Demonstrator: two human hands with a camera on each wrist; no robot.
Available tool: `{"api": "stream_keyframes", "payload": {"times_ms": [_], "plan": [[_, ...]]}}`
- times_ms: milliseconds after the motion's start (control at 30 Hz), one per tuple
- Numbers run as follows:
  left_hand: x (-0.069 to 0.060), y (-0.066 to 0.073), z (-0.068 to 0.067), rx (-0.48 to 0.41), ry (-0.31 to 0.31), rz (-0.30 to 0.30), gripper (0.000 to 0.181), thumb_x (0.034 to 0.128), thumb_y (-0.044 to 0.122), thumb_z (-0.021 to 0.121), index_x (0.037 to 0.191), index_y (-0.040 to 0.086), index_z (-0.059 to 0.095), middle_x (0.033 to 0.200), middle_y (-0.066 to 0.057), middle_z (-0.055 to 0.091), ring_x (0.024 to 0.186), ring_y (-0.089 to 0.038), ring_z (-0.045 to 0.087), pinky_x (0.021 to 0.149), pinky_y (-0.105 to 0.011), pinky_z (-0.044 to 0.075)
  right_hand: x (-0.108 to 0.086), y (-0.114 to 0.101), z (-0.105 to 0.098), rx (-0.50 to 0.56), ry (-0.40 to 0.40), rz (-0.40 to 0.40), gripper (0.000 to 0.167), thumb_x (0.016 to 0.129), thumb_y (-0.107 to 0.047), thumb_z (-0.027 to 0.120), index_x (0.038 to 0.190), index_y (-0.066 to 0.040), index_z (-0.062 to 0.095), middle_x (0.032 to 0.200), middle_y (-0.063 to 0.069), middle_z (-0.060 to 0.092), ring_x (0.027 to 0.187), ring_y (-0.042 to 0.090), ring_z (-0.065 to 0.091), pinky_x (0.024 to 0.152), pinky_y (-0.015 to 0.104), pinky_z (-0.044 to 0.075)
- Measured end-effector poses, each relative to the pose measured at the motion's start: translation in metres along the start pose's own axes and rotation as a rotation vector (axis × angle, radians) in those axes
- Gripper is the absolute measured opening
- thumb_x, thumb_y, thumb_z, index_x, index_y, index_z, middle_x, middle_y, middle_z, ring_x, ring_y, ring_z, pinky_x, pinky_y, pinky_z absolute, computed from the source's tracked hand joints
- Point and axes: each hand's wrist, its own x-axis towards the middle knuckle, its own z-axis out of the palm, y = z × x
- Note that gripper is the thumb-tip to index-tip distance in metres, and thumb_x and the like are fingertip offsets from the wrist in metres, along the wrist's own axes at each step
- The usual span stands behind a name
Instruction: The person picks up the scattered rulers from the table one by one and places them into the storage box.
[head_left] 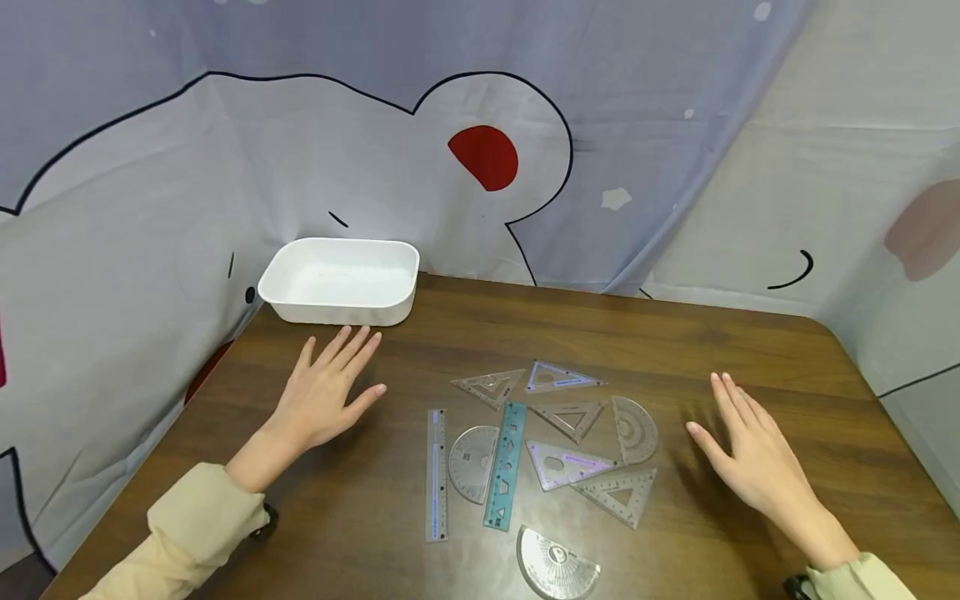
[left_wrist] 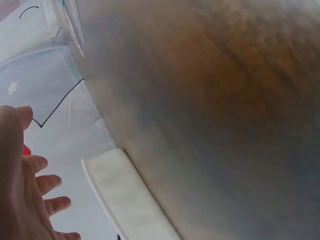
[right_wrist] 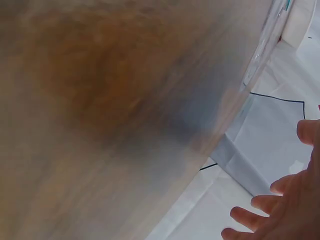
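The person's left hand [head_left: 322, 398] is held with fingers spread and thumb out, just in front of a white, round-cornered rectangular tub [head_left: 343, 313]. Across from it I see the right hand [head_left: 759, 460], fingers straight and only slightly apart, near a clear plastic half-round protractor [head_left: 636, 432]. Between the hands, on the brown wood-grain table [head_left: 352, 521], lie a teal plastic ruler [head_left: 504, 467] and five clear triangular set squares [head_left: 581, 467].
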Motion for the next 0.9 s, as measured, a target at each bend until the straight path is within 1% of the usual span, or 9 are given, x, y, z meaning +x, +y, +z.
{"api": "stream_keyframes", "payload": {"times_ms": [67, 133, 333, 500, 567, 667, 767, 833, 900], "plan": [[0.001, 0.000, 0.000, -0.005, 0.027, -0.002, 0.070, 0.0945, 0.052, 0.050, 0.152, 0.015, 0.030, 0.155, -0.010, 0.033, 0.143, -0.033, 0.029, 0.114, -0.064, 0.021, 0.004, -0.003, 0.000, 0.010, 0.019, -0.004, 0.074, 0.099, -0.042, 0.049, 0.155, -0.012, 0.011, 0.158, 0.020, 0.018, 0.136, 0.048, 0.026, 0.106, 0.065, 0.025], [0.001, 0.000, -0.001, -0.016, 0.056, -0.006, 0.069, 0.0941, 0.051, 0.051, 0.150, 0.014, 0.034, 0.152, -0.011, 0.038, 0.140, -0.034, 0.033, 0.112, -0.061, 0.027, 0.008, -0.005, 0.000, 0.020, 0.046, -0.004, 0.071, 0.098, -0.041, 0.051, 0.154, -0.010, 0.020, 0.155, 0.022, 0.026, 0.130, 0.049, 0.032, 0.099, 0.066, 0.030], [0.004, 0.002, -0.004, -0.083, 0.138, -0.016, 0.061, 0.0929, 0.046, 0.056, 0.142, 0.011, 0.046, 0.138, -0.013, 0.053, 0.128, -0.035, 0.046, 0.102, -0.056, 0.041, 0.023, -0.009, -0.001, 0.060, 0.165, -0.017, 0.053, 0.094, -0.035, 0.060, 0.134, -0.001, 0.051, 0.134, 0.024, 0.050, 0.116, 0.046, 0.045, 0.087, 0.063, 0.040], [0.008, 0.002, -0.006, -0.111, 0.194, -0.013, 0.056, 0.0897, 0.047, 0.060, 0.133, 0.012, 0.055, 0.128, -0.010, 0.061, 0.117, -0.032, 0.053, 0.093, -0.053, 0.046, 0.033, -0.013, -0.004, 0.159, 0.184, 0.009, 0.041, 0.093, -0.029, 0.063, 0.123, -0.002, 0.060, 0.118, 0.023, 0.062, 0.101, 0.041, 0.058, 0.078, 0.058, 0.048], [0.009, 0.003, -0.007, -0.121, 0.224, -0.007, 0.053, 0.0882, 0.047, 0.061, 0.128, 0.012, 0.059, 0.123, -0.009, 0.064, 0.113, -0.031, 0.055, 0.090, -0.051, 0.048, 0.038, -0.014, -0.006, 0.185, 0.192, 0.020, 0.036, 0.092, -0.028, 0.064, 0.120, -0.004, 0.063, 0.110, 0.020, 0.066, 0.093, 0.037, 0.064, 0.075, 0.049, 0.052], [0.011, 0.003, -0.009, -0.141, 0.271, -0.002, 0.047, 0.0873, 0.043, 0.063, 0.121, 0.011, 0.063, 0.117, -0.008, 0.067, 0.107, -0.029, 0.058, 0.084, -0.049, 0.052, 0.045, -0.014, -0.006, 0.208, 0.203, 0.027, 0.031, 0.092, -0.028, 0.065, 0.115, -0.007, 0.066, 0.099, 0.015, 0.071, 0.081, 0.017, 0.068, 0.069, 0.029, 0.053], [0.012, 0.002, -0.010, -0.167, 0.306, -0.012, 0.041, 0.0871, 0.038, 0.065, 0.117, 0.011, 0.066, 0.113, -0.009, 0.069, 0.102, -0.028, 0.061, 0.080, -0.047, 0.055, 0.050, -0.013, -0.007, 0.242, 0.200, 0.030, 0.029, 0.092, -0.028, 0.065, 0.112, -0.008, 0.067, 0.093, 0.012, 0.072, 0.075, -0.009, 0.058, 0.065, 0.010, 0.047], [0.013, 0.001, -0.011, -0.188, 0.312, -0.030, 0.039, 0.0875, 0.036, 0.066, 0.117, 0.011, 0.066, 0.112, -0.009, 0.069, 0.100, -0.029, 0.062, 0.075, -0.047, 0.056, 0.052, -0.013, -0.007, 0.271, 0.193, 0.027, 0.029, 0.092, -0.027, 0.065, 0.112, -0.006, 0.067, 0.093, 0.012, 0.072, 0.076, -0.020, 0.050, 0.065, 0.005, 0.046], [0.013, 0.000, -0.012, -0.215, 0.303, -0.054, 0.038, 0.0883, 0.034, 0.066, 0.117, 0.011, 0.066, 0.113, -0.009, 0.069, 0.099, -0.029, 0.063, 0.071, -0.048, 0.057, 0.054, -0.012, -0.009, 0.292, 0.187, 0.027, 0.029, 0.093, -0.026, 0.064, 0.112, -0.005, 0.067, 0.094, 0.014, 0.072, 0.076, -0.022, 0.047, 0.064, 0.004, 0.045]]}}
